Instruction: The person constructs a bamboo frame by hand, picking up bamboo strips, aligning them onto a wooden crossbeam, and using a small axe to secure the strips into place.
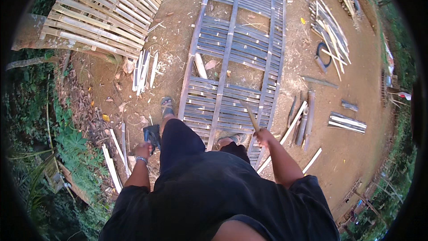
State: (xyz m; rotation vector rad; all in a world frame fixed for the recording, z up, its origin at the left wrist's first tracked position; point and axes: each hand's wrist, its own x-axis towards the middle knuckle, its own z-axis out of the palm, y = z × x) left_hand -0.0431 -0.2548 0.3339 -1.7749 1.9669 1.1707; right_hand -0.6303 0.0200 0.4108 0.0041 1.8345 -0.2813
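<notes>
My right hand (pixel 264 138) is closed around one end of a narrow tan stick (pixel 251 115), which points forward and left over the slatted bamboo panel (pixel 217 102). The panel lies on the ground in front of me, with dark slats in groups across long rails. Low on the left, beside my leg, my left hand (pixel 142 150) has its fingers curled by a black, boxy thing (pixel 152 137); it seems to grip its edge, and its kind cannot be made out. My right sandalled foot (pixel 232 140) is at the panel's near end; the left foot (pixel 167 107) stands beside it.
A pale bamboo slat platform (pixel 104 11) stands far left, with loose split strips (pixel 143 72) below it. More strips (pixel 332 35), a dark coil (pixel 323 54), bamboo poles (pixel 303 120) and a strip bundle (pixel 347 122) lie on the right. Green plants (pixel 71 147) border the left.
</notes>
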